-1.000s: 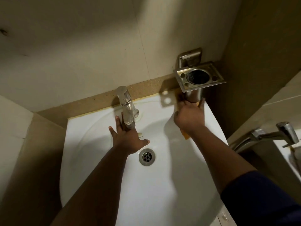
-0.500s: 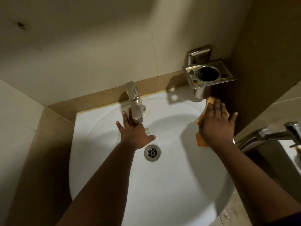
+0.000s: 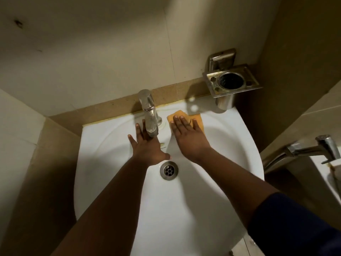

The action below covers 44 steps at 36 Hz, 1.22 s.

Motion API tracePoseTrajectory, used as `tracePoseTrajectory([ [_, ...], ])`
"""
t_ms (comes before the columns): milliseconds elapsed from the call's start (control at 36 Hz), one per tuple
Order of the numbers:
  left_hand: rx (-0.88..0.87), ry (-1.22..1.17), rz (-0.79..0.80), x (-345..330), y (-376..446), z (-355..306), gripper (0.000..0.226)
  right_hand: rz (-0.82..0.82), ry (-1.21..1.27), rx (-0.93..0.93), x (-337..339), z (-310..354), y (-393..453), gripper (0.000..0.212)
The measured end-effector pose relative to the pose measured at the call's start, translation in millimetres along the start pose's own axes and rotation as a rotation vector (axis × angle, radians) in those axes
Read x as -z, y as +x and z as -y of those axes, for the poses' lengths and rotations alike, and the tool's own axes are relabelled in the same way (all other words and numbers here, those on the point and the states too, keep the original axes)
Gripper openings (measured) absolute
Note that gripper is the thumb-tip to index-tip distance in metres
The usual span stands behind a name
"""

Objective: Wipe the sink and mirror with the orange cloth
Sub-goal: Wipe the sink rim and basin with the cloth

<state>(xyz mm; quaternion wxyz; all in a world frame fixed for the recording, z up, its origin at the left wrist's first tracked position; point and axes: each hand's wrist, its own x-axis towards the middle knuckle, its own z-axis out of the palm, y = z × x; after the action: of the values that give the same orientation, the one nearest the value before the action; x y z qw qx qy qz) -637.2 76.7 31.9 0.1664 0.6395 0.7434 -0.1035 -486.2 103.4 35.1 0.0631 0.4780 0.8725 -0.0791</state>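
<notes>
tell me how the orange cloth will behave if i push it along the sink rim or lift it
The cloth lies thin and flat under the right hand, so it is probably floppy and light, drooping if lifted. On the glossy sink it should slide easily under a flat palm, though a corner may fold or bunch near the tap.

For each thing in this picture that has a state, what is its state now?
Tap: no water runs from it.
Orange cloth: flat on the sink's back rim, pressed under the right hand.
Right hand: fingers straight, on the cloth.
Left hand: fingers spread, under the tap spout.
Drain: uncovered.
Sink: holds no standing water.
Metal holder: nothing in its cup.
</notes>
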Motion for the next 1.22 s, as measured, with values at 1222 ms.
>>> tracePoseTrajectory([
  [1222,0.121,0.0,-0.059,-4.7,-51.1,49.1,0.098,0.158,0.078,-0.4,-10.8,-23.1,-194.2,0.071],
])
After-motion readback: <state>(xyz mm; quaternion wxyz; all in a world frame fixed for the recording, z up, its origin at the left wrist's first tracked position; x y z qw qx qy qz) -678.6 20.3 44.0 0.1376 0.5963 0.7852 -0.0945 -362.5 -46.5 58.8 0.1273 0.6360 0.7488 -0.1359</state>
